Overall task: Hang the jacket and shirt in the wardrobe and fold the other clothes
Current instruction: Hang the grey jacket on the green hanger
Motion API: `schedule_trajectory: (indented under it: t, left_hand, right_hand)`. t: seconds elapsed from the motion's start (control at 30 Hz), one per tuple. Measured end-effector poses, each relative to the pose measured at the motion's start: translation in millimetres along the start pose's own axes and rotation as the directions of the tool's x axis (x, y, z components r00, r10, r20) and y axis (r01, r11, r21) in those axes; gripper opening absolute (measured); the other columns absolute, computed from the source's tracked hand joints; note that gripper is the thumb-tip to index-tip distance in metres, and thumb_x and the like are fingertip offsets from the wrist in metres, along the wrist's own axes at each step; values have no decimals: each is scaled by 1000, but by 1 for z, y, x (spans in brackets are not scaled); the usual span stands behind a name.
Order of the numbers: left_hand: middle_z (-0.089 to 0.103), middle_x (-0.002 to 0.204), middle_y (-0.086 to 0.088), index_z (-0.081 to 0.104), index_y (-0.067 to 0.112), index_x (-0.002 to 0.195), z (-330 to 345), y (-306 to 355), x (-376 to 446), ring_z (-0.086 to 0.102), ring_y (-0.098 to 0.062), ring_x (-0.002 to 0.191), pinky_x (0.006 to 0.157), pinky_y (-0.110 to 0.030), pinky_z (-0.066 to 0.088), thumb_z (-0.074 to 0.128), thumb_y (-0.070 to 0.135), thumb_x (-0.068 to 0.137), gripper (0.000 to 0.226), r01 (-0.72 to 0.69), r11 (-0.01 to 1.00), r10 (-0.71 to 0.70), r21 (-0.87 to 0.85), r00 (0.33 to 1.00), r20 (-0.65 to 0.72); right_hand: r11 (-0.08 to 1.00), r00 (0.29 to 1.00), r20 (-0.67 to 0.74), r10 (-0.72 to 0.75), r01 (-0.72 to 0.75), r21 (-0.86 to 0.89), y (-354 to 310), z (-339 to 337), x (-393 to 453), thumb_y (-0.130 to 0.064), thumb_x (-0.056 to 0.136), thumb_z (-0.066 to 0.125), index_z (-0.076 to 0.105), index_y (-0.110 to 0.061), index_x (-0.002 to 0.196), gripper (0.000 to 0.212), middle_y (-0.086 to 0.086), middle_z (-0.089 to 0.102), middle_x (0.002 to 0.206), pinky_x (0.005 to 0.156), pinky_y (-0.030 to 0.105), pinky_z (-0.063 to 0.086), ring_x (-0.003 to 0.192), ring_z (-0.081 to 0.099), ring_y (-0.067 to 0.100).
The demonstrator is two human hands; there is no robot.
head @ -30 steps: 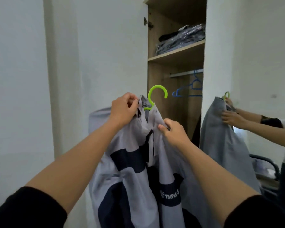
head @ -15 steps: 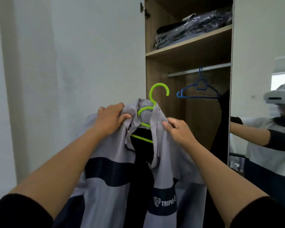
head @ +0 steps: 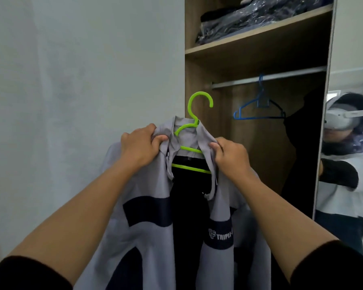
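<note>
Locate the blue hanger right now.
In the head view, the blue hanger hangs empty on the wardrobe rail, under the shelf, up and right of the green hanger carrying the jacket.

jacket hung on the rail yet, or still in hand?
In hand. Green hanger hook is free, below the rail; left hand and right hand grip the jacket.

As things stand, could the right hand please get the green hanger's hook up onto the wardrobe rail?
Probably yes. The wardrobe door is open and the rail is bare left of the blue hanger. The green hanger sits below it, but the right hand grips the jacket collar, not the hook.
</note>
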State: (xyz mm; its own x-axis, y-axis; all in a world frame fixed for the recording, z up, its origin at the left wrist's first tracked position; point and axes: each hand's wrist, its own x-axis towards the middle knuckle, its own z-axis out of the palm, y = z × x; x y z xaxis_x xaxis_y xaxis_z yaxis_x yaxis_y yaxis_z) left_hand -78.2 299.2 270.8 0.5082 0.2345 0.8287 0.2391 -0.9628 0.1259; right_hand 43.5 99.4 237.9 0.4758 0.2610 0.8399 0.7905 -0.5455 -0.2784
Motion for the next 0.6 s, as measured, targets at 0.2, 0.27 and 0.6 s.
schedule_trajectory:
  t: [0.2, 0.27, 0.6]
  left_hand:
    - [65, 93, -17, 48, 15, 88, 35, 7, 16, 59, -38, 95, 72, -37, 38, 42, 57, 90, 42, 36, 999, -35, -16, 997, 69]
    - [65, 94, -15, 51, 15, 95, 38, 3, 25, 59, -36, 94, 72, -37, 40, 43, 59, 89, 45, 21, 996, -11, -88, 994, 110]
    - [65, 80, -10, 42, 20, 69, 72, -2, 45, 61, -33, 81, 60, -31, 35, 36, 50, 96, 41, 98, 995, -99, 19, 995, 32]
  right_hand:
    - [989, 997, -4, 73, -72, 130, 25, 22, 18, -18, 93, 49, 56, 1, 84, 22, 21, 59, 90, 66, 32, 28, 88, 55, 38]
    - [979, 993, -44, 110, -101, 176, 33, 26, 28, -13, 92, 51, 53, 0, 80, 18, 20, 57, 87, 68, 34, 30, 86, 54, 37]
    - [983, 955, -232, 182, -173, 60, 57, 54, 79, -44, 83, 61, 62, -22, 105, 31, 3, 53, 111, 89, 39, 26, 113, 44, 25]
